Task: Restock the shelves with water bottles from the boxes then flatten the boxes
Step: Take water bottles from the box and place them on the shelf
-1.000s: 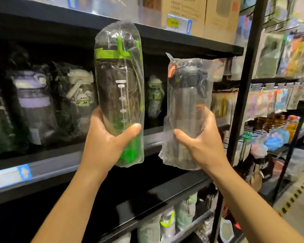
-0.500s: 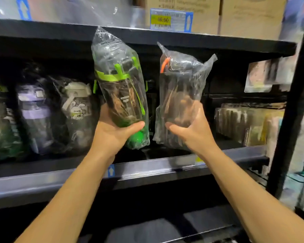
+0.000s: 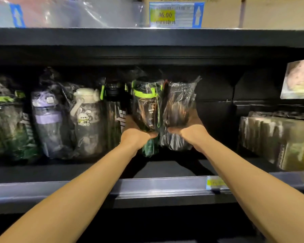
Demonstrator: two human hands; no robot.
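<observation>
Both my arms reach deep into the dark middle shelf (image 3: 158,186). My left hand (image 3: 135,135) grips a green-lidded water bottle (image 3: 146,106) wrapped in clear plastic. My right hand (image 3: 191,130) grips a dark water bottle (image 3: 179,109), also in a plastic bag. The two bottles stand upright side by side, touching, near the back of the shelf. I cannot tell whether their bases rest on the shelf floor.
Bagged bottles line the shelf to the left: a black one (image 3: 115,109), a white rabbit one (image 3: 86,118), a purple one (image 3: 46,118). Flat wrapped packs (image 3: 277,139) fill the right. The upper shelf (image 3: 151,37) carries cartons and a price tag (image 3: 175,14).
Both hands have pushed the two bottles forward and down from in front of the shelf into its depth. The bottles went from tilted to upright and closer together.
</observation>
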